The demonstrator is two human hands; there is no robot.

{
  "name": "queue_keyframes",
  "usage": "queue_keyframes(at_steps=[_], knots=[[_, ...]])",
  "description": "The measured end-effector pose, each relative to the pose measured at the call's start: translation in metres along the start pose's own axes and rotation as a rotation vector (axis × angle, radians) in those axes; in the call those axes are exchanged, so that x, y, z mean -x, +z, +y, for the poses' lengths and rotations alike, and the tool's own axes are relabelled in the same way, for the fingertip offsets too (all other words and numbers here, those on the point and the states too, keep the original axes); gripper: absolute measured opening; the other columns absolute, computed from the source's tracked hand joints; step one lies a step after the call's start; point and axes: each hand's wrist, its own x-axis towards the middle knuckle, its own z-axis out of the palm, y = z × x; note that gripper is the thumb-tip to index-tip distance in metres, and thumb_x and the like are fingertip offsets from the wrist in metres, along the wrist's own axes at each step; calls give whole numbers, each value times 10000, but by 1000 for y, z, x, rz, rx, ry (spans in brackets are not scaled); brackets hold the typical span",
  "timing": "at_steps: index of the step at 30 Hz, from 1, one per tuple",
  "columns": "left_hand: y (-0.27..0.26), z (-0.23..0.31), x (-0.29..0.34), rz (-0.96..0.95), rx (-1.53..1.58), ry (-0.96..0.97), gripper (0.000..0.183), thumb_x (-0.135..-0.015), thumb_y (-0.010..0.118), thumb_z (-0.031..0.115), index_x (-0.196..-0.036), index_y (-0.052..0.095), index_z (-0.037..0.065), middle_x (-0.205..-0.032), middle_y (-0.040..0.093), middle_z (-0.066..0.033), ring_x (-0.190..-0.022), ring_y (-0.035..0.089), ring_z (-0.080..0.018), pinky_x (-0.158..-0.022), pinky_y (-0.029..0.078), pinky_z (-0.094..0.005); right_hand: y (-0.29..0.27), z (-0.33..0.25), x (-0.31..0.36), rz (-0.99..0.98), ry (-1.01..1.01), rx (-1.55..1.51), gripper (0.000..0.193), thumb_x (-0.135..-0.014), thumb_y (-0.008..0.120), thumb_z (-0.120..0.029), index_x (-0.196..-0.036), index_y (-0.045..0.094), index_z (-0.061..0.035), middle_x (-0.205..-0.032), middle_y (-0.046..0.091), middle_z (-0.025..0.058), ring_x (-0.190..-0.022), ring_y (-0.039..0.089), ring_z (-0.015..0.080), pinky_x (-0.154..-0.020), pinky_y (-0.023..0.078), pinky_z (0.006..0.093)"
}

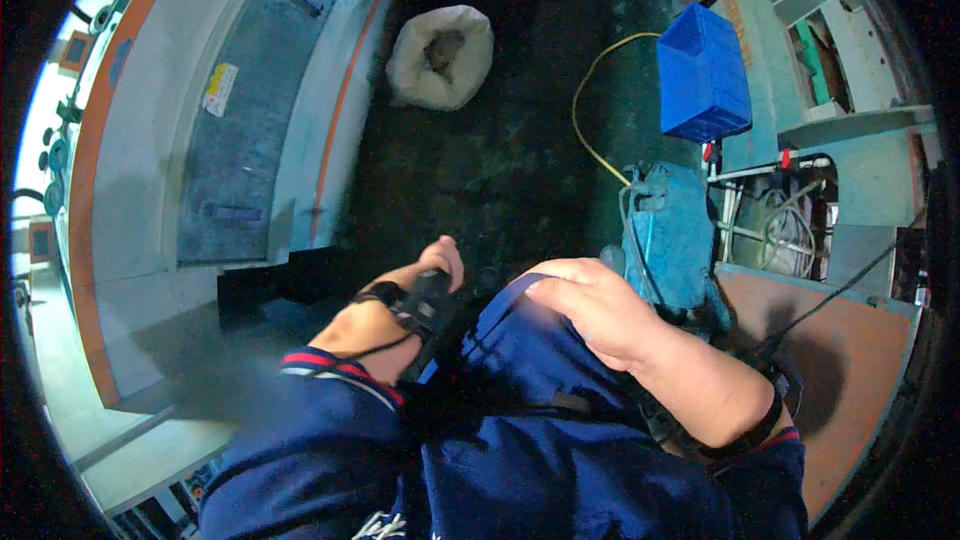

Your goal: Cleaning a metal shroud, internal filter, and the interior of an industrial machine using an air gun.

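Blue cloth [540, 350], dark navy and part of the person's own clothing, fills the lower middle of the view, bunched between the two hands. At the far left stands a pale grey machine cabinet [150, 140] with an orange edge strip and a dark door panel [255, 110] bearing a small yellow sticker. The left hand [395, 315] comes up from a navy sleeve with red and white trim; its fingers are curled around something dark at the left edge of the cloth, and a dark strap crosses the wrist. What exactly it grasps cannot be told. Above, on the dark floor, sits a white sack [440, 55], open at the top, with dark contents inside. Further right, the right hand [595, 305] lies palm-down on the cloth, fingers bent and pressing into the fabric, thumb tucked along its edge, so it grips the cloth loosely. A dark band circles that wrist. A yellow hose [590, 100] curves across the floor toward a blue-green metal unit [670, 235] just beside the right hand. Above it rests a bright blue plastic crate [703, 72]. At the far right, an orange-brown plate [850, 360] lies under a black cable.
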Motion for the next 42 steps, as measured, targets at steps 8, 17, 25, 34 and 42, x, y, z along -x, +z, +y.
queue_keyframes(at_steps=[8, 17, 25, 34, 42], knots=[[-147, -30, 133, 541, -227, 159, 261, -834, 712, 292, -1028, 712, 117, -1070, 687, -88, -1089, 651, -291, -940, 505, -444, -49, 26, -16, -168, 65, 195, 359, -924, 619, -82, -1273, 613, 2, -1213, 670, 119, -1108, 626, 174, -984, 486, 316], [-234, 141, 358, 1650, -136, 1199, 194, -791, 603, 260, -843, 667, 85, -927, 648, -103, -910, 626, -281, -930, 487, -475, -246, 242, 156, 985, 315, 863, 452, -931, 643, -187, -1330, 548, 5, -1248, 645, 209, -1159, 627, 308, -979, 506, 366], [-204, 215, 397, 1618, -364, 1394, 264, -840, 566, 280, -909, 707, 68, -927, 659, -86, -915, 620, -266, -935, 457, -477, -217, 363, 264, 1107, 709, 572, 561, -894, 679, -205, -1379, 488, 2, -1295, 610, 222, -1208, 591, 320, -1010, 476, 388], [-185, 302, 397, 1740, -577, 1382, 311, -923, 521, 281, -1001, 712, 48, -979, 668, -66, -942, 619, -258, -953, 436, -490, -225, 427, 293, 1099, 635, 514, 692, -853, 719, -226, -1435, 420, -1, -1347, 571, 237, -1263, 550, 333, -1045, 442, 412], [-147, 369, 347, 1269, -246, 1193, 292, -877, 562, 236, -1111, 623, 73, -1221, 629, -126, -1163, 592, -294, -1043, 461, -485, -306, 442, 309, 1050, 308, 773, 813, -816, 755, -244, -1484, 360, -4, -1393, 536, 250, -1312, 514, 345, -1077, 412, 433]])
